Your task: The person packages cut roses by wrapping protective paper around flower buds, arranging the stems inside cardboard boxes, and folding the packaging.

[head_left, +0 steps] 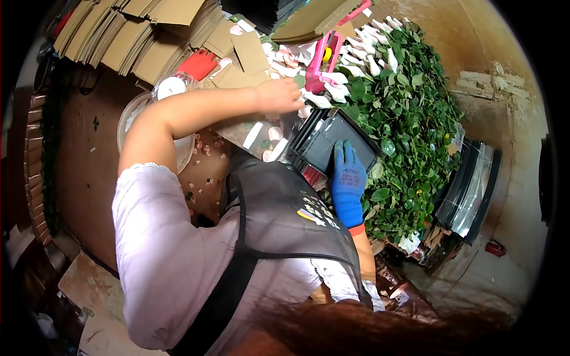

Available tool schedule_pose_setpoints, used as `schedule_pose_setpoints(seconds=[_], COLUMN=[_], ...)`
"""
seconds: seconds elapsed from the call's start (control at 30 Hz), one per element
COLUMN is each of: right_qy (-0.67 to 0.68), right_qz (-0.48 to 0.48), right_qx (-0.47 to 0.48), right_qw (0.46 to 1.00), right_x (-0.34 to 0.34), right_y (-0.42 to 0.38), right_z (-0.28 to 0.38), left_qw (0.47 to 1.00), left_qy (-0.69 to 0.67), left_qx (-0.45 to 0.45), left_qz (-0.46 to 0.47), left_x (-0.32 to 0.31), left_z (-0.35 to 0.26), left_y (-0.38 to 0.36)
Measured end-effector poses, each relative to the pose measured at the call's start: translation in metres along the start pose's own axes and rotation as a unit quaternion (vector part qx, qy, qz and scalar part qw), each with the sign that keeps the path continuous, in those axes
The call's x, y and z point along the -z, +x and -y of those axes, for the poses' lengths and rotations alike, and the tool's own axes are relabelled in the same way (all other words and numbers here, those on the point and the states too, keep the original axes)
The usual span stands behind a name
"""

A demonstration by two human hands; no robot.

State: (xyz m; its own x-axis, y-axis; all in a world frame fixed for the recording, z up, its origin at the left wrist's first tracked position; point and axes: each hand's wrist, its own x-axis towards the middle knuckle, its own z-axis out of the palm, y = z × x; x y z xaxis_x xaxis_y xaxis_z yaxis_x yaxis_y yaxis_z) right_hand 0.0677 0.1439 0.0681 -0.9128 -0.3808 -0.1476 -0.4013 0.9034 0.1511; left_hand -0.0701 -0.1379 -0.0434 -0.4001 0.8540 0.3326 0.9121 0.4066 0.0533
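My right hand [349,178], in a blue knit glove with an orange-red cuff, lies flat on a black plastic tray-like piece [332,142] with its fingers stretched out. That piece rests at the table edge against the leafy stems. My bare left hand [282,95] is held over the table with its fingers curled in, slightly blurred; what is in it, if anything, is hidden. Just beyond it stands a pink tape dispenser [317,74] with a yellow core. White-wrapped flower heads [371,50] lie beside it, joined to a large heap of green leafy stems [409,113].
Stacked cardboard sheets [124,44] fill the back left. A red glove [199,64] lies near a round plastic tub [127,121]. Loose pink petals [208,145] are scattered on the floor. Black sheets [469,190] in clear wrap stand at the right.
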Motion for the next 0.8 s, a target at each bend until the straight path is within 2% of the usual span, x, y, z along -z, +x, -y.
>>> schedule_pose_setpoints(seconds=[0.07, 0.2, 0.3, 0.47, 0.57, 0.63, 0.7, 0.77, 0.8], right_qy=[-0.004, 0.003, 0.0, 0.041, 0.155, 0.269, 0.397, 0.485, 0.495], right_qz=[0.002, -0.002, 0.003, -0.007, -0.049, -0.088, -0.125, -0.045, -0.04], right_qx=[-0.005, -0.01, -0.017, -0.02, -0.018, -0.021, -0.03, -0.042, -0.024], right_qw=[1.0, 1.0, 1.0, 0.999, 0.986, 0.959, 0.909, 0.872, 0.867], right_x=[-0.004, -0.008, -0.003, 0.001, 0.012, 0.017, 0.024, 0.033, 0.036], right_y=[0.0, 0.0, 0.0, -0.001, -0.007, -0.014, -0.023, -0.02, -0.016], right_z=[-0.001, -0.002, 0.001, -0.001, -0.01, -0.013, -0.003, 0.012, 0.019], left_qw=[0.991, 0.992, 0.996, 0.952, 0.988, 0.968, 0.931, 0.862, 0.845], left_qy=[0.053, 0.058, 0.046, -0.076, -0.034, -0.019, -0.078, -0.282, -0.365], left_qx=[0.124, 0.066, 0.071, 0.204, 0.153, 0.248, 0.356, 0.421, 0.387], left_qz=[0.002, -0.085, 0.001, 0.214, -0.005, 0.006, 0.013, -0.023, -0.057], left_x=[-0.01, -0.015, -0.027, -0.006, -0.024, -0.013, 0.034, 0.06, 0.074], left_z=[0.007, 0.018, 0.018, 0.016, 0.005, -0.01, -0.034, -0.063, -0.083], left_y=[0.008, 0.036, 0.053, 0.056, 0.031, 0.012, 0.004, 0.009, 0.017])
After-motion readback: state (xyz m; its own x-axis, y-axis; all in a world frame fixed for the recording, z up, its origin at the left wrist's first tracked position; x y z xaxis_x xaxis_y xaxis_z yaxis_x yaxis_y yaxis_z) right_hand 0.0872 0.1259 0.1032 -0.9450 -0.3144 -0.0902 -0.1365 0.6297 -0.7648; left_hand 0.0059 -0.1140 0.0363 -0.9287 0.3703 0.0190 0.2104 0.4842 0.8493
